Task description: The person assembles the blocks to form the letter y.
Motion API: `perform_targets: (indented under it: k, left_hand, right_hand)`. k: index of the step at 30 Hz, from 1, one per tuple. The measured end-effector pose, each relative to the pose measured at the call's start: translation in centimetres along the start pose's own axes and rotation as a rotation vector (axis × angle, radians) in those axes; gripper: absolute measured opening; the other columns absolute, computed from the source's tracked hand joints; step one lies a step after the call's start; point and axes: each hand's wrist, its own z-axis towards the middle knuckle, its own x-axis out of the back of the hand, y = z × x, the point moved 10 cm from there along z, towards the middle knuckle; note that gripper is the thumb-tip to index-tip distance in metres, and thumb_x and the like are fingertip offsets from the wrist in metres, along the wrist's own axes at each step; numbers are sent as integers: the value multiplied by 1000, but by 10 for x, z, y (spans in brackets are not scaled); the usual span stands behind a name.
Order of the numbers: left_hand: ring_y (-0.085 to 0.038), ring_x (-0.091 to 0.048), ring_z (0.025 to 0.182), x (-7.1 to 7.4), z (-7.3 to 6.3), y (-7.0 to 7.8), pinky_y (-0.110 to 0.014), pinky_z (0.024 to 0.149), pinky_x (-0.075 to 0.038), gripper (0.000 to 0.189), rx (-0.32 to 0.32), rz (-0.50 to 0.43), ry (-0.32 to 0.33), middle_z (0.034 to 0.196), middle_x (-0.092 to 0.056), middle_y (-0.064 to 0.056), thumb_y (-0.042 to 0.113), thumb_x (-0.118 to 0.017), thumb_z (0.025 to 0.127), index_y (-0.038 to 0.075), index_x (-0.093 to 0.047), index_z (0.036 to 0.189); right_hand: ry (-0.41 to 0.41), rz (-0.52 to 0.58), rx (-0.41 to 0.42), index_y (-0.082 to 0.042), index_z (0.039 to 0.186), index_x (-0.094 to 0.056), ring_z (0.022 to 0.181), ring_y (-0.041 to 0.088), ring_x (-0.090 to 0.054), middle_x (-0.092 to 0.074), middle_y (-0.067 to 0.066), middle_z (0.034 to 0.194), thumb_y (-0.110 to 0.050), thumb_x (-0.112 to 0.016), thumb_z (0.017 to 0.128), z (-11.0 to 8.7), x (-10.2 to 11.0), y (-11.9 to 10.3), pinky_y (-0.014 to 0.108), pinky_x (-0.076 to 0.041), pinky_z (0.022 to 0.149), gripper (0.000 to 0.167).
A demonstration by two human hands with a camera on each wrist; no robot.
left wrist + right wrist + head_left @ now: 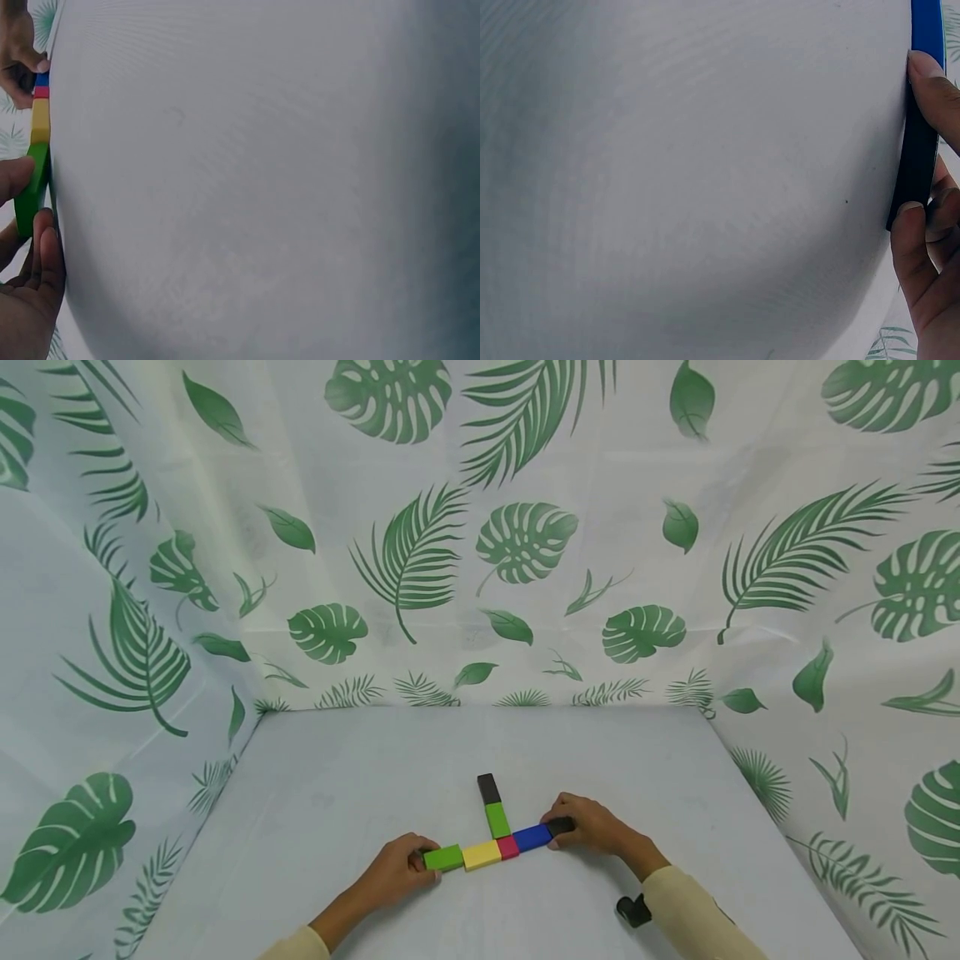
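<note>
A row of coloured blocks lies end to end on the white table: a green block (444,858) at the left, then a yellow block (482,855), a short red block (508,847), a blue block (532,837) and a black block (561,825) at the right. My left hand (401,870) holds the green block at its outer end, thumb and fingers on either side. On the other end, the right hand (594,828) grips the black block between thumb and fingers, thumb by the blue block (928,30). From the row's middle, a second green block (497,820) and a second black block (489,788) run away from me.
Behind the table (360,760) and along both sides hang white sheets (570,460) printed with green leaves. A small black object (633,911) shows beside the right sleeve (693,910).
</note>
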Motion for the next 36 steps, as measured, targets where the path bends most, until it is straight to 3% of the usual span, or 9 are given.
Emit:
perform_targets:
  k: [36]
  left_hand:
    - [-4, -52, 77, -4, 3, 4, -20, 67, -47, 37, -30, 114, 0, 92, -58, 4, 17, -85, 79, 9, -72, 112]
  right_hand:
    - [2, -1, -4, -27, 113, -75, 97, 8, -54, -59, -13, 104, -43, -81, 82, 1, -1, 3, 31, -49, 85, 36]
